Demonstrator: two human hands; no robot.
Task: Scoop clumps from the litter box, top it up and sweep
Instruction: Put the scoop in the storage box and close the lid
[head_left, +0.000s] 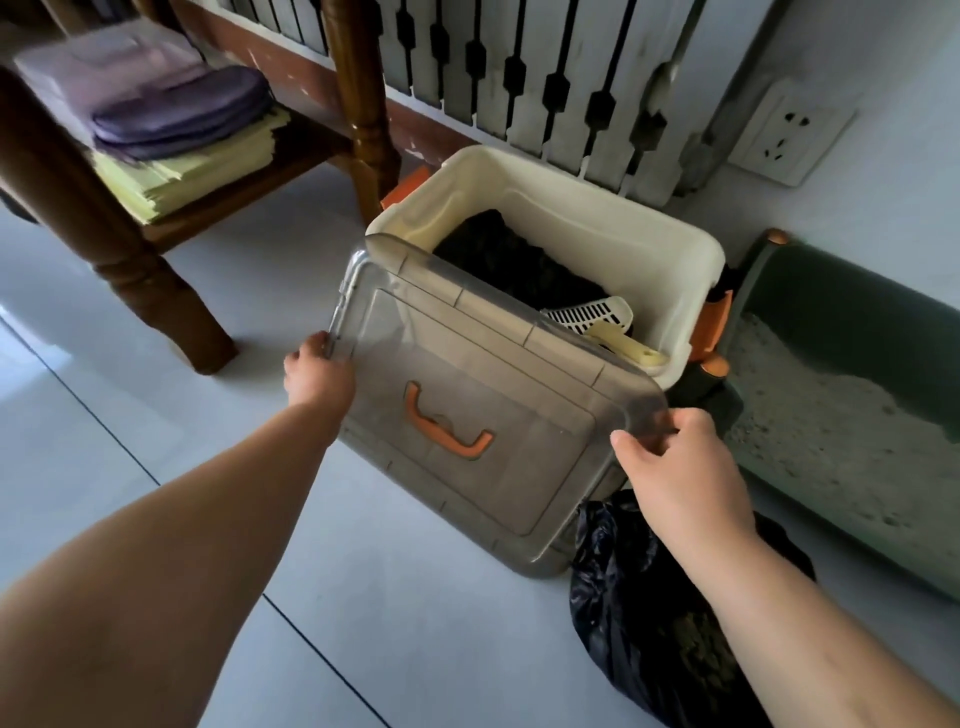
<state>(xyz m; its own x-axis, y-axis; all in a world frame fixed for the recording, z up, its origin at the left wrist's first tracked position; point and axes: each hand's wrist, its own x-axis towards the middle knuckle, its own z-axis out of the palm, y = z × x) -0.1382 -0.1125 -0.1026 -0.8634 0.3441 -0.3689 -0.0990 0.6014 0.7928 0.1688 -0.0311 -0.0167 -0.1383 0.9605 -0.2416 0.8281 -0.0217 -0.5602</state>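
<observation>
A cream storage bin (597, 218) stands on the floor by the radiator, with a dark bag and a cream slotted scoop (597, 317) inside. I hold its translucent grey lid (467, 374), which has an orange handle, tilted over the bin's near side. My left hand (317, 371) grips the lid's left edge; my right hand (675, 462) grips its right corner. A green litter box (841, 322) with pale litter (831, 431) sits to the right. A black rubbish bag (639, 597) lies under my right forearm.
A wooden table leg (150, 291) and a low shelf with folded purple and yellow items (176, 130) stand at the left. A white radiator cover (519, 67) and a wall socket (789, 132) are behind. Pale floor tiles (156, 415) lie at the left.
</observation>
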